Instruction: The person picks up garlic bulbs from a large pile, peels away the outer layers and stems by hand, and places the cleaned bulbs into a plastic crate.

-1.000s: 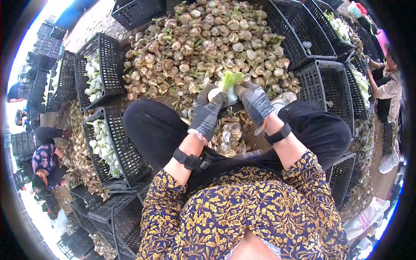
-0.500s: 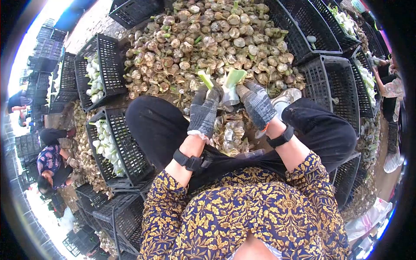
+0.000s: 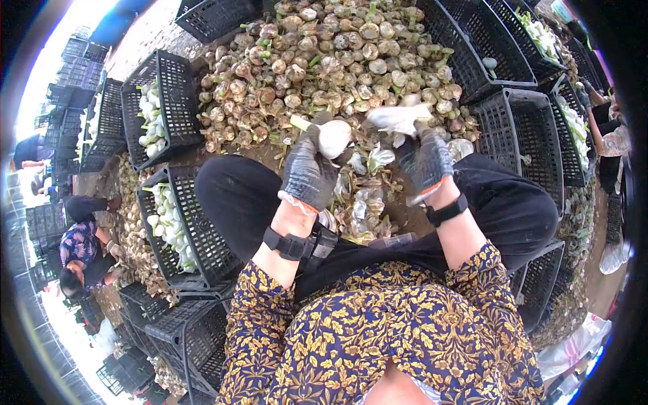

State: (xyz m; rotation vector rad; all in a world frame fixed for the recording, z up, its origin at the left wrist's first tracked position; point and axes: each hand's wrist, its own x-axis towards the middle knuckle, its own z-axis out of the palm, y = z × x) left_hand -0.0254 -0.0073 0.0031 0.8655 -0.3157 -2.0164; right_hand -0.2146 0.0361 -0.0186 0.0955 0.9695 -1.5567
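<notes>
My left hand (image 3: 310, 165), in a grey work glove, grips a white garlic bulb (image 3: 334, 139). A short pale green stem points out to the bulb's left. My right hand (image 3: 425, 158), also gloved, is apart from it on the right, closed on a whitish garlic skin (image 3: 398, 119) that is smeared by motion. Below and between the hands, loose garlic skins (image 3: 368, 202) litter the ground between my legs. Beyond them rises a big heap of dirty, unpeeled garlic bulbs (image 3: 324, 61).
Black plastic crates with white garlic stand at my left, one far (image 3: 162, 108) and one near (image 3: 185, 226). More crates (image 3: 516, 135) line the right side. A co-worker (image 3: 84, 243) sits at far left; another person's arm (image 3: 594, 121) shows at far right.
My hands have moved apart. The skin has come off the garlic bulb: the bare white bulb is in my left hand and the loose skin in my right.
</notes>
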